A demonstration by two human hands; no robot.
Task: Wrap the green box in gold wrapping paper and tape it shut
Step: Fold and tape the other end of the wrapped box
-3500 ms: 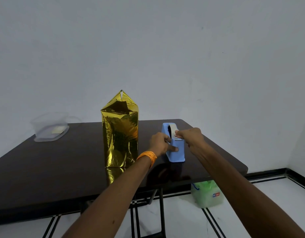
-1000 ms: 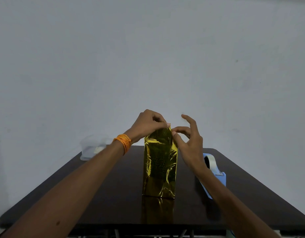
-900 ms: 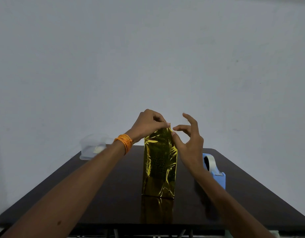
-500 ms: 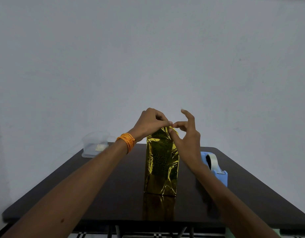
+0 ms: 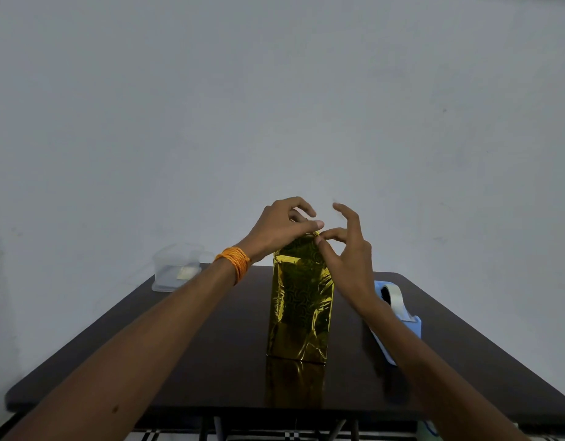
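A tall box wrapped in shiny gold paper [image 5: 300,300] stands upright in the middle of the dark table [image 5: 185,354]; no green shows. My left hand [image 5: 279,229], with an orange band at the wrist, curls over the top fold and pinches the paper. My right hand [image 5: 344,256] meets it from the right, thumb and forefinger pinching at the top edge, the other fingers spread upward. Any tape between the fingers is too small to make out. A blue tape dispenser [image 5: 399,316] with a white roll sits to the right, partly behind my right forearm.
A clear plastic container [image 5: 176,268] with a pale item inside sits at the table's far left corner. A plain white wall rises behind the table. Checkered floor and table legs show under the near edge.
3.5 s ago both hands were at the tape dispenser. Since one second ago they stay at the top of the gold box, with the left fingers lifting slightly and the right fingers spreading.
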